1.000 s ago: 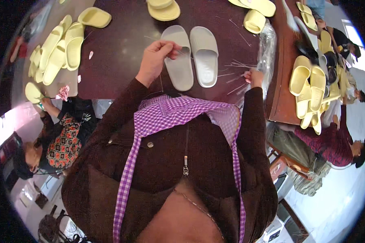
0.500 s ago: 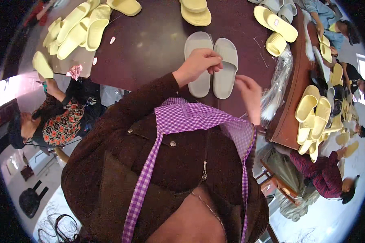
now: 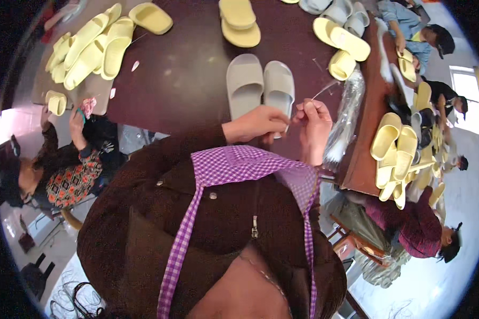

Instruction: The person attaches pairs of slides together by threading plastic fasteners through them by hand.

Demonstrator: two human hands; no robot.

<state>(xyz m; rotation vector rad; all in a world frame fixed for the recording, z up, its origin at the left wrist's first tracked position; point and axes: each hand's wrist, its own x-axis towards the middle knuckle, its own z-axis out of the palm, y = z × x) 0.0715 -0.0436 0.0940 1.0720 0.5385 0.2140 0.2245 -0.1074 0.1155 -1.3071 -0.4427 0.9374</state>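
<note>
Dark table (image 3: 186, 80) bears grey slippers (image 3: 261, 85); left hand (image 3: 258, 125) curled empty, right hand (image 3: 314, 119) fingers pinching thin strand (image 3: 324, 89)

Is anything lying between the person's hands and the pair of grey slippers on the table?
Nothing visible does. The left hand and right hand sit right at the near ends of the grey slippers, the right pinching a thin strand. The dark table around them is bare.

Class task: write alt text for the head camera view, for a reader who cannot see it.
A person's left hand and right hand meet over a pair of grey slippers on a dark table, the right pinching a thin strand. Yellow slippers are piled around; other people work nearby.
</note>
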